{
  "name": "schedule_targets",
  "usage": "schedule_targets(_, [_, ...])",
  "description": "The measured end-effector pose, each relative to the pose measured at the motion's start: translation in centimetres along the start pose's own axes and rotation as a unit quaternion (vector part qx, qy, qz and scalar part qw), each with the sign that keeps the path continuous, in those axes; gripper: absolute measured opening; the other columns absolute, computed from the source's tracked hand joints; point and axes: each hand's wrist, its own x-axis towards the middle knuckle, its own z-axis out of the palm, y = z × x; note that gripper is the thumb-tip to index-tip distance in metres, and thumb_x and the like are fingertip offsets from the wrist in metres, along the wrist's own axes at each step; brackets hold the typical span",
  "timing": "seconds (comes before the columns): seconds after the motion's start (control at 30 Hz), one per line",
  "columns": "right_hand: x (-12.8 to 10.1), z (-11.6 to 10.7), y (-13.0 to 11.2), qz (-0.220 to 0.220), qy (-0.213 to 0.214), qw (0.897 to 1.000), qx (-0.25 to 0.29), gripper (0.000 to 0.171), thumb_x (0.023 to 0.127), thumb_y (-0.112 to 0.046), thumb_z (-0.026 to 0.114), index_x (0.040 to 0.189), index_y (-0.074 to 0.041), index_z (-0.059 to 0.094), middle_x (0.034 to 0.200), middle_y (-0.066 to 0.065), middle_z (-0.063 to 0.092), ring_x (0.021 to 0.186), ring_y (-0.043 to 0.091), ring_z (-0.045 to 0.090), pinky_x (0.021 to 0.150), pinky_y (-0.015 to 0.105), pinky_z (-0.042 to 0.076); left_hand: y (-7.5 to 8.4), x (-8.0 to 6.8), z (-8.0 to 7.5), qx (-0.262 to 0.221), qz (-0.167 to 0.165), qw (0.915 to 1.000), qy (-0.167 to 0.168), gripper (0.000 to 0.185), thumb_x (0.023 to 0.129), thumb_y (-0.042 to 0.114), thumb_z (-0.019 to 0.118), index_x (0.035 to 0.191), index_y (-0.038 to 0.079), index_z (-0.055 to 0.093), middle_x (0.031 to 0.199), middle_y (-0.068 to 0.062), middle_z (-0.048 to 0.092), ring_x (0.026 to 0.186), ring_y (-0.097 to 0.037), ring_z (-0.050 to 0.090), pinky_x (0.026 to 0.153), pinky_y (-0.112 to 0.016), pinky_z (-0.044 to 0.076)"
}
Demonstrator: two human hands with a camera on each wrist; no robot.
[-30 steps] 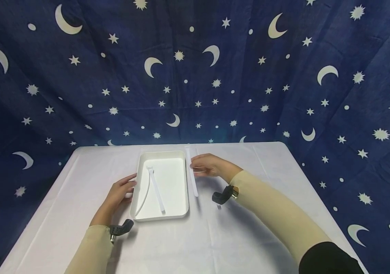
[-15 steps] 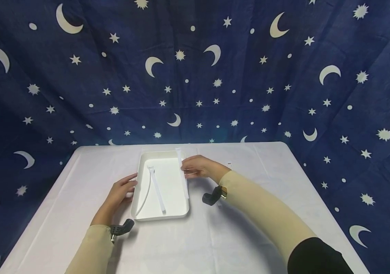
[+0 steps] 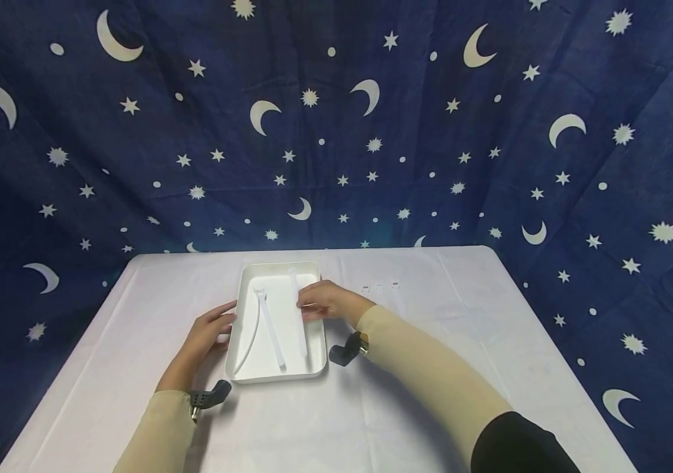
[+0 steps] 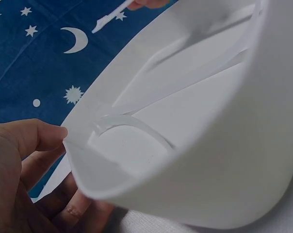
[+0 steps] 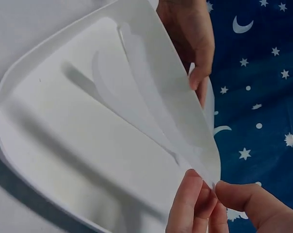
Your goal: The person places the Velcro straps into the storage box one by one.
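My right hand [image 3: 321, 301] pinches a long, whitish plastic strip [image 3: 299, 322] between thumb and fingertips, over the right part of a white rectangular tray [image 3: 310, 372]. A finely toothed edge shows beside those fingertips in the right wrist view. Inside the tray lie a straight translucent white strip [image 3: 272, 335] and a thin curved one [image 3: 249, 348], their far ends close together. At the tray's left side, my left hand [image 3: 206, 332] touches the outer wall and rim with its fingertips; its lower fingers are partly hidden beside the wall in the left wrist view.
The tray stands on a white-covered table [image 3: 289, 427]. Right of it, small dark-marked clear pieces [image 3: 395, 285] lie on the cloth, hard to make out. A dark blue curtain [image 3: 336, 118] with moons and stars hangs behind the table.
My right hand has carried its strip leftward from beside the tray, across the right rim, to over the inside. The left hand and tray have stayed put.
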Motion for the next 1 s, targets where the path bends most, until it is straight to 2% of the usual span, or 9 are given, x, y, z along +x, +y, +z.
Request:
schedule_targets(0.2, [0.4,0.7,1.1,0.006,0.003,1.0,0.014,0.037,0.08,0.013,0.065,0.116,0.005,0.064,0.085,0.006,0.06,0.086,0.021,0.066,0.081,0.035,0.06,0.0,0.0,0.0,-0.002,-0.001,1.0,-0.006,0.058,0.1,0.035,0.053,0.152,0.015,0.038,0.143,-0.024,0.047,0.122,-0.037,0.055,0.082,-0.034,0.059])
schedule_targets(0.37, [0.6,1.5,1.4,-0.007,-0.001,1.0,-0.001,0.04,0.08,0.012,0.064,0.12,0.007,0.062,0.085,0.007,0.059,0.088,0.024,0.068,0.08,0.035,0.06,0.0,0.1,0.0,-0.005,-0.004,1.0,-0.002,0.057,0.099,0.034,0.053,0.152,0.016,0.038,0.142,-0.023,0.048,0.121,-0.036,0.055,0.08,-0.032,0.059])
schedule_targets(0.67, [1.0,2.7,2.0,-0.022,0.012,0.999,-0.031,0.032,0.08,0.013,0.065,0.111,0.007,0.065,0.076,0.008,0.063,0.072,0.02,0.068,0.074,0.034,0.061,0.0,0.2,-0.1,-0.005,-0.007,1.0,0.001,0.058,0.099,0.034,0.054,0.152,0.017,0.039,0.142,-0.023,0.049,0.12,-0.035,0.055,0.079,-0.031,0.059])
schedule_targets(0.83, [1.0,3.1,2.1,-0.044,0.028,0.996,-0.068,0.026,0.079,0.011,0.067,0.105,0.006,0.068,0.072,0.005,0.062,0.064,0.015,0.064,0.069,0.033,0.061,0.0,0.1,-0.2,-0.009,-0.006,0.9999,-0.002,0.057,0.099,0.034,0.054,0.152,0.016,0.039,0.143,-0.023,0.048,0.122,-0.037,0.054,0.079,-0.031,0.058])
schedule_targets(1.0, [0.3,3.5,2.2,-0.075,0.059,0.986,-0.136,0.019,0.081,0.008,0.067,0.099,0.005,0.07,0.071,0.004,0.063,0.064,0.015,0.065,0.069,0.03,0.061,0.0,0.0,-0.1,-0.005,-0.009,0.9999,-0.003,0.058,0.099,0.036,0.053,0.152,0.017,0.039,0.144,-0.023,0.047,0.123,-0.038,0.054,0.081,-0.033,0.059])
